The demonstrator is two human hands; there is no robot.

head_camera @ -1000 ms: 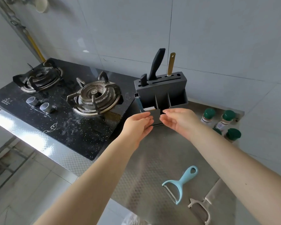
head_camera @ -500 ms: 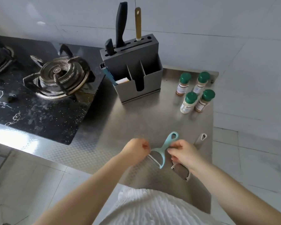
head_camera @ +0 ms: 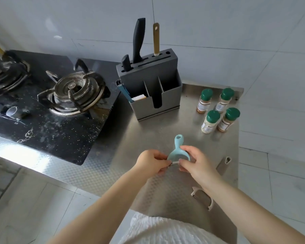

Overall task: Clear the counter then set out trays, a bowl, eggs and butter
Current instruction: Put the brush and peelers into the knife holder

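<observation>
A light blue peeler [head_camera: 177, 150] is held a little above the steel counter [head_camera: 148, 134], handle pointing away from me. My left hand [head_camera: 152, 162] pinches the left end of its blade head. My right hand [head_camera: 195, 162] pinches the right side of the head. A second, beige peeler [head_camera: 223, 165] lies on the counter partly under my right forearm, its head near the front edge. Trays, a bowl, eggs and butter are not in view.
A grey knife block and utensil holder [head_camera: 151, 92] stands at the back against the wall, with knives in it. Several green-capped spice jars [head_camera: 218, 110] stand at the back right. A black gas hob [head_camera: 48, 103] fills the left. The counter ends at right.
My hands left the grey holder and came down to the front of the counter. Both took hold of the blue peeler, lifted it and turned its handle away from me.
</observation>
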